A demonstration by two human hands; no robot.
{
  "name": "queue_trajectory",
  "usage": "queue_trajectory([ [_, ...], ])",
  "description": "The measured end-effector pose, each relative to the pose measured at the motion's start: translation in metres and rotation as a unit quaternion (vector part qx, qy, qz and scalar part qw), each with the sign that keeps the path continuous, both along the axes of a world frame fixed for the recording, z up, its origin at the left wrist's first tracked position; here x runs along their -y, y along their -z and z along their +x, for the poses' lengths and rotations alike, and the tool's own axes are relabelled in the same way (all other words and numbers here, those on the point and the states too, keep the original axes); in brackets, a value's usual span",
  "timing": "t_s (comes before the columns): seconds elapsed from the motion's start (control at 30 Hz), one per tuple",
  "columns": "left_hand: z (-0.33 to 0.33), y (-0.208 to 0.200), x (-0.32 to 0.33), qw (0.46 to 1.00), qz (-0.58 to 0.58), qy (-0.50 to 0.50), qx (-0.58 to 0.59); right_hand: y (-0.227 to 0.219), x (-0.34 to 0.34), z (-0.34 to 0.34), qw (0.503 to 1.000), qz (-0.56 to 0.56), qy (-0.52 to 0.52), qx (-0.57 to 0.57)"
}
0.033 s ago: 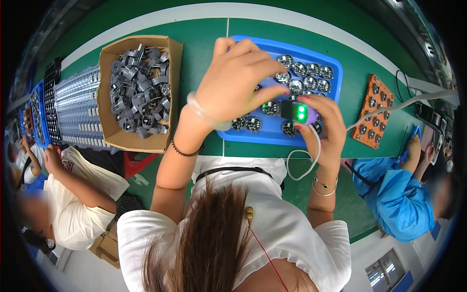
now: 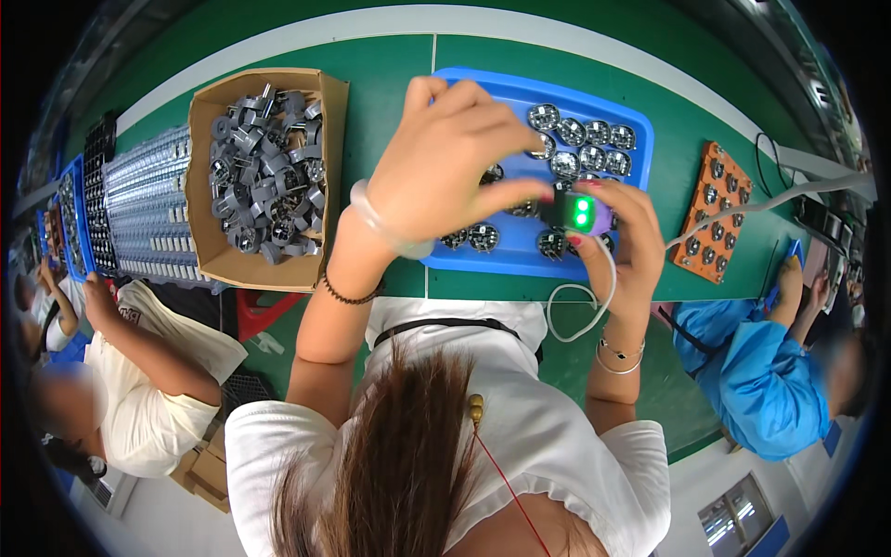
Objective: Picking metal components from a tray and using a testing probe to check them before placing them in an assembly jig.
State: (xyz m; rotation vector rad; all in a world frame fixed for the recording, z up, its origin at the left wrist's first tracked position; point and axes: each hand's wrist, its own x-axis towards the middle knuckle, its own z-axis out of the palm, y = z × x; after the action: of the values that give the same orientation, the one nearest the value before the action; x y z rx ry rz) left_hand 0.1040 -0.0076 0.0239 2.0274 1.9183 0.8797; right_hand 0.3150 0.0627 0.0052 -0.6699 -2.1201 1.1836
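Note:
In my right hand (image 2: pixel 626 227) is a small purple and black device (image 2: pixel 583 212) with two lit green lights. A white cable (image 2: pixel 613 278) runs from it and loops at the tray's near edge. My left hand (image 2: pixel 464 167) is over the middle of the blue tray (image 2: pixel 644 139), thumb and index finger apart. Its thumb tip is at the black end of the device; whether they touch I cannot tell. Beneath the hands lie several round, silvery electronic units (image 2: pixel 564 165), some partly hidden by the left hand.
To the left, a cardboard box (image 2: pixel 336 176) holds a heap of grey round parts, beside stacked clear trays (image 2: pixel 148 204). On the right lies an orange board (image 2: pixel 691 227) carrying round units. Co-workers in white (image 2: pixel 153 371) and blue (image 2: pixel 752 371) sit on either side.
My right hand and the lit device have shifted slightly to the right. The left thumb and fingers have moved a little, with the thumb tip now lower.

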Motion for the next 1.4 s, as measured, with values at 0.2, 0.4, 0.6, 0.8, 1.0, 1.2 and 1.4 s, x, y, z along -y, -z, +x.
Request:
queue_trajectory([
  [0.2,0.008,0.008,0.009,0.998,0.029,0.05,-0.009,0.006,-0.002,0.003,0.998,-0.003,0.055,-0.036],
  [0.4,0.009,0.012,0.004,0.998,0.012,0.04,-0.052,0.001,0.0,0.016,0.961,-0.074,0.196,-0.181],
  [0.6,0.007,0.019,0.002,0.998,0.003,0.021,-0.058,0.001,0.018,0.001,0.997,0.038,0.028,-0.057],
  [0.8,-0.011,0.004,0.02,0.998,-0.02,-0.03,-0.048,0.009,0.023,-0.015,0.996,0.083,0.044,-0.007],
  [1.0,-0.014,-0.001,0.028,0.998,-0.017,-0.043,-0.045,0.008,0.025,-0.018,0.995,0.092,0.046,-0.004],
  [1.2,-0.013,-0.005,0.029,0.999,-0.017,-0.025,-0.031,0.009,0.026,-0.02,0.995,0.091,0.047,-0.008],
  [1.4,-0.013,-0.003,0.028,0.999,-0.019,-0.024,-0.035,0.008,0.027,-0.025,0.994,0.092,0.056,-0.002],
])
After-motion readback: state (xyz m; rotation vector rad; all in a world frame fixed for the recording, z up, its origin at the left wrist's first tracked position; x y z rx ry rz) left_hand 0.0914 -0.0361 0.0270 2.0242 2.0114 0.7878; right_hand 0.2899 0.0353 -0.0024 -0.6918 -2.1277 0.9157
